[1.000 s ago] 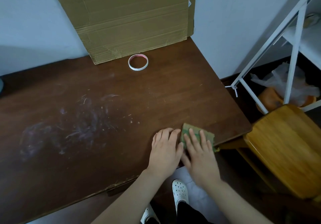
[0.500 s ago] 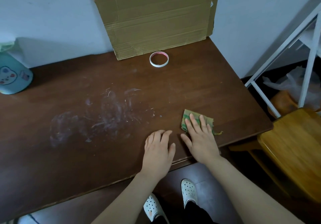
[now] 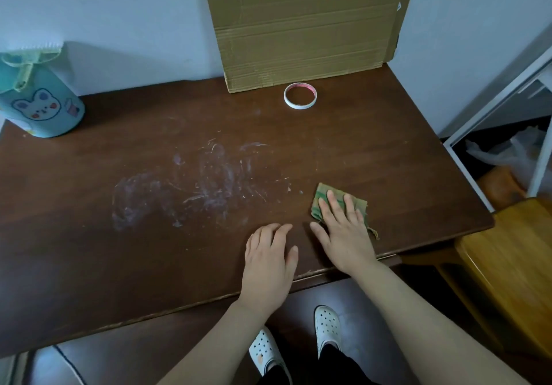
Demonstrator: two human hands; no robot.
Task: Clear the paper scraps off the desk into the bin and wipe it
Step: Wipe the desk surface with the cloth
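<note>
A dark brown wooden desk (image 3: pixel 119 265) fills the view, with pale scratchy smears (image 3: pixel 197 187) across its middle. A small green cloth (image 3: pixel 321 195) lies near the front right part of the desk. My right hand (image 3: pixel 343 232) presses flat on it with straight fingers, covering most of it. My left hand (image 3: pixel 268 262) rests flat on the bare wood just left of the right hand, near the front edge, touching nothing else. I see no paper scraps on the desk.
A tape ring (image 3: pixel 300 96) lies at the back, in front of a cardboard sheet (image 3: pixel 304 23) leaning on the wall. A teal bunny-print container (image 3: pixel 38 101) stands back left. A wooden chair (image 3: pixel 513 265) and white rack (image 3: pixel 493 104) stand to the right, with a plastic bag (image 3: pixel 507 154) beneath.
My right hand has slid the cloth away from the front right edge, further onto the desk. The two hands have moved apart. The view has shifted left, bringing the teal container into sight.
</note>
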